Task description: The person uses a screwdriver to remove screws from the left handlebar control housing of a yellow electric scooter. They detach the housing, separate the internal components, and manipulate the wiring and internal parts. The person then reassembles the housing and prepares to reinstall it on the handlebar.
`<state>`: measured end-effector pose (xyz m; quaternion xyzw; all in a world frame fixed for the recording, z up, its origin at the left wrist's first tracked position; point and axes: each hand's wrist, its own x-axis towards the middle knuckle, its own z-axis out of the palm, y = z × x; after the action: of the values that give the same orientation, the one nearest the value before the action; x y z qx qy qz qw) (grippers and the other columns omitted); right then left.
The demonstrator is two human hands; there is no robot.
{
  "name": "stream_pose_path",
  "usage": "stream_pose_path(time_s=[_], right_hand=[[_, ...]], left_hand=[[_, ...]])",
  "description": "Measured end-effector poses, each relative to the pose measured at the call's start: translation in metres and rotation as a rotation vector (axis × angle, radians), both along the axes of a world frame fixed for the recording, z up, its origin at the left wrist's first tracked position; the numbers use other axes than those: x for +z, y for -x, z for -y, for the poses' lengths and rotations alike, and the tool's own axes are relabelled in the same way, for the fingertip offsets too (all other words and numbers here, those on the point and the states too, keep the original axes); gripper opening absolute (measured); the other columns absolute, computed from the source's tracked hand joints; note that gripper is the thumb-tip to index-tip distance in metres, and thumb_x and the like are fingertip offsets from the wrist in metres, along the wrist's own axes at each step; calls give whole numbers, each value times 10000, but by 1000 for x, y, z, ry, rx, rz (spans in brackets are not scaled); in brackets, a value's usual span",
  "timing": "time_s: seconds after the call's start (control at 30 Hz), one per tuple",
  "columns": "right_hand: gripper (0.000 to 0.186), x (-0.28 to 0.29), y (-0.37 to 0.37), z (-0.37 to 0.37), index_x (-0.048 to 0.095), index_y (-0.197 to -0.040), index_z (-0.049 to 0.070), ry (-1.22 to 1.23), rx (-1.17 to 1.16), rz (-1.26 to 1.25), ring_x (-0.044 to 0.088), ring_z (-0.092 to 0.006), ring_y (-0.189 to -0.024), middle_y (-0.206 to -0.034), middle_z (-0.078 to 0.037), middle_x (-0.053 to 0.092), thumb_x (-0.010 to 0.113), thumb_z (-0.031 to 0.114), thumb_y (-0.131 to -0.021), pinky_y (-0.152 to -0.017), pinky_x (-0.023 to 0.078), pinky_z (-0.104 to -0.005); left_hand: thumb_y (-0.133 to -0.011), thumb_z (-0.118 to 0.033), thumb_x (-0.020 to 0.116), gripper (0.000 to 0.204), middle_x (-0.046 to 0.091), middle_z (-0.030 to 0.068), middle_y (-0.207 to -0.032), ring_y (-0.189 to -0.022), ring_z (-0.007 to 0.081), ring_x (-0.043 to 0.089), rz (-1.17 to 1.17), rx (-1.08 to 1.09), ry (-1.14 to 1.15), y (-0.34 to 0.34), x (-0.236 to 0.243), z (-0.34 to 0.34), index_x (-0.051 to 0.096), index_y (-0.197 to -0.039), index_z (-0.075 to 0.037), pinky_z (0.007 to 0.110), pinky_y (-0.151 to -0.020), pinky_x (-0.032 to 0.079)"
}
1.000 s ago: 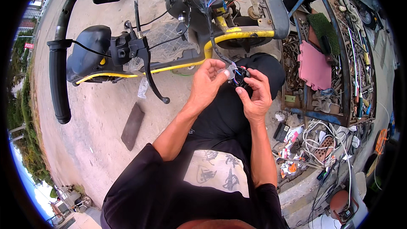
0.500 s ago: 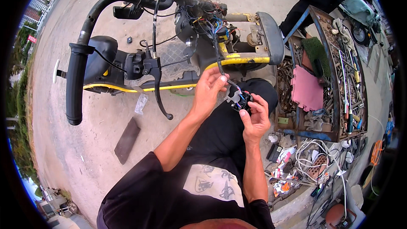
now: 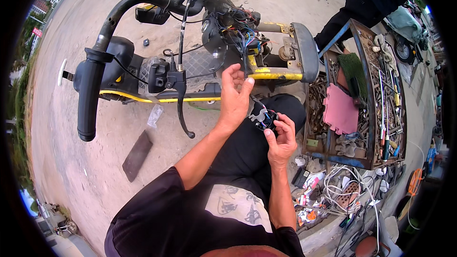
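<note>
Fingers (image 3: 269, 132) of the right hand (image 3: 282, 138) pinch a small black connector block with a grey metal bracket (image 3: 262, 115) over the lap, while the left hand (image 3: 234, 99), fingers loosely curled, touches the coloured wire bundle (image 3: 243, 35) feeding it from the yellow-and-black scooter (image 3: 190, 76). Steadying the block and easing wires without tugging seems wise. A clear plastic wrapper (image 3: 154, 115) lies on the ground; a pink rag (image 3: 340, 109) lies in the blue metal tool tray (image 3: 362, 162).

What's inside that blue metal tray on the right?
The blue metal tray holds a pink rag, a green brush-like pad and rusty tools. Whatever lies beneath them is hidden.
</note>
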<state>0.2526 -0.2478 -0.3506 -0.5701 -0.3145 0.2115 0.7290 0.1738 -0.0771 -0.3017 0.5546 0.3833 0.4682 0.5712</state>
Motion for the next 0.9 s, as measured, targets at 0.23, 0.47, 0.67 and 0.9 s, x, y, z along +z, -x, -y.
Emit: stream_pose_path(time_s=[0.23, 0.47, 0.67, 0.9], right_hand=[[337, -6, 1, -9, 708, -1153, -33, -8, 24, 9, 634, -281, -1268, -1376, -158, 586, 834, -57, -841, -1026, 534, -368], [339, -9, 2, -11, 708, -1151, -28, -25, 26, 5, 639, -288, -1265, -1373, -155, 588, 834, -60, -838, -1031, 527, -367], [339, -10, 0, -9, 711, -1151, -25, -16, 13, 4, 641, -266, -1248, -1372, -148, 594, 843, -40, -839, -1000, 518, -340], [339, -11, -3, -4, 712, -1157, -24, -26, -6, -20, 640, -250, -1240, -1376, -142, 597, 845, -31, -845, -983, 514, -326]], left_hand=[[-1055, -142, 664, 532, 506, 107, -1423, -966, 104, 567, -128, 92, -246, 1, 37, -22, 473, -1515, 44, 253, -802, 525], [-1063, -170, 653, 626, 302, 185, -1683, -1016, 105, 617, -26, 27, -208, -19, 50, -36, 395, -1578, 77, 248, -735, 563], [-1060, -144, 633, 635, 326, 192, -1680, -1041, 115, 636, 93, -4, -69, -27, 61, -44, 370, -1587, 91, 256, -755, 572], [-1049, -81, 615, 525, 611, 126, -1428, -1072, 142, 635, 236, -3, 90, -16, 52, -45, 463, -1537, 38, 281, -848, 566]])
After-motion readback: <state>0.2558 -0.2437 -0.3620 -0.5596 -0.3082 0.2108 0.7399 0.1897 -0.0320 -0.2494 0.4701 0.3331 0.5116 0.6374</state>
